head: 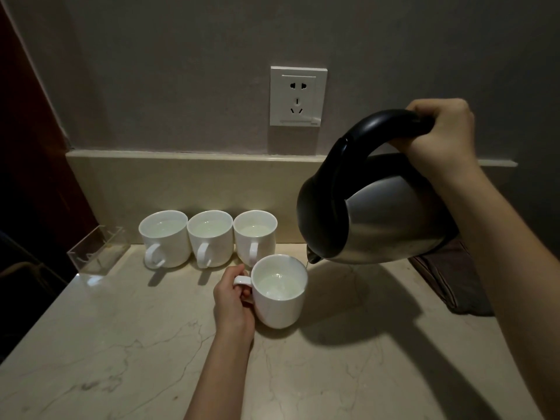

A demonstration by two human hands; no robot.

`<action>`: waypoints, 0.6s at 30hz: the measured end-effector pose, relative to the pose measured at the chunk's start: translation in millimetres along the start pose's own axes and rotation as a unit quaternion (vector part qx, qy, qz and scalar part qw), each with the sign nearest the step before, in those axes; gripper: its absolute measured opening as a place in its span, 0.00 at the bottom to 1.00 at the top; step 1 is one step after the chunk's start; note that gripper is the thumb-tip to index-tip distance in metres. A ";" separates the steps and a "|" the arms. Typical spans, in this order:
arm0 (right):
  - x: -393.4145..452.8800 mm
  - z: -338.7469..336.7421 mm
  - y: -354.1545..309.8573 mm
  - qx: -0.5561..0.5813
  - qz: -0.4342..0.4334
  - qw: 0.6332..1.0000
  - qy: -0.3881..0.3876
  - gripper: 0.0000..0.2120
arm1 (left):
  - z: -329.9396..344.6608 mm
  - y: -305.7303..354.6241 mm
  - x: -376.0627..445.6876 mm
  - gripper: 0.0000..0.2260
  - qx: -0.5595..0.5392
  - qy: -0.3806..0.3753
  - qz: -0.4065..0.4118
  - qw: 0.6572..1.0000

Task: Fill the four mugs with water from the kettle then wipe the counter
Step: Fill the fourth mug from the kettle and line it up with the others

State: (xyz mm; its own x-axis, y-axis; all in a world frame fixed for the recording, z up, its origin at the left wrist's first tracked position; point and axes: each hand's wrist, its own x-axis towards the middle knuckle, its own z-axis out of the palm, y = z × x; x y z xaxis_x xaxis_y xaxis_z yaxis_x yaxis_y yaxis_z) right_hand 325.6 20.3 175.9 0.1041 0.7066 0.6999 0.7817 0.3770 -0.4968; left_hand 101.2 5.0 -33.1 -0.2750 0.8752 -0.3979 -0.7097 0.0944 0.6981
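I am on the fourth and last fill. Three white mugs (pixel 209 237) stand in a row against the back upstand of the bench (pixel 121 344), each touching its neighbour, handles toward me, and each shows water close to the rim; I judge those three done. The fourth mug (pixel 280 291) stands nearer me, just in front of the right-hand one of the row, and holds water only partway up.

My left hand (pixel 231 301) has its grip closed on that mug's handle, fingers through the loop, steadying it on the bench. My right hand (pixel 442 131) is wrapped shut around the black handle of the kettle (pixel 391 219), which is tilted forward with its spout (pixel 312 256) just above the mug's right rim. A thin thread of water falls from the spout; I cannot tell whether the flow is tapering off.

Remaining, in my judgement: top up this mug, set the kettle down, then wipe. A dark folded cloth (pixel 451 280) lies at the right, partly behind the kettle and my forearm; it looks the likely wiping tool, and it is untouched.

Materials: the mugs are glossy glazed ceramic, straight-sided with rounded bases and looped handles. The kettle body is brushed steel, domed, with a matt black plastic lid and arched handle. The bench is pale polished stone with fine grey veining; no spill is visible in this dim light. A clear acrylic tray (pixel 97 250) sits at the left, a white socket (pixel 298 97) on the grey wall.
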 end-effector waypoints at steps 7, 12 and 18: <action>-4.0 7.0 6.5 0.032 0.031 0.999 0.015 0.15 | 1.4 0.3 -3.6 0.13 0.012 0.002 0.011 1.000; -24.0 15.8 19.8 0.125 0.118 0.982 0.076 0.14 | 1.3 0.3 -4.7 0.17 0.007 0.001 0.026 1.000; -66.0 34.6 49.2 0.326 0.273 0.869 0.255 0.12 | -2.3 -1.9 -1.3 0.16 0.010 -0.012 0.045 0.999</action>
State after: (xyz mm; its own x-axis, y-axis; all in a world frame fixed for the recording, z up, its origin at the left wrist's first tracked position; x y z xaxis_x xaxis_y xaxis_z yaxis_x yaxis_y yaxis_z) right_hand 335.9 12.9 87.4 0.7387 0.5922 0.3218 0.0336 0.4445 -0.8951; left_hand 101.4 2.6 -35.3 -0.3217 0.8915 -0.3190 -0.6696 0.0240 0.7424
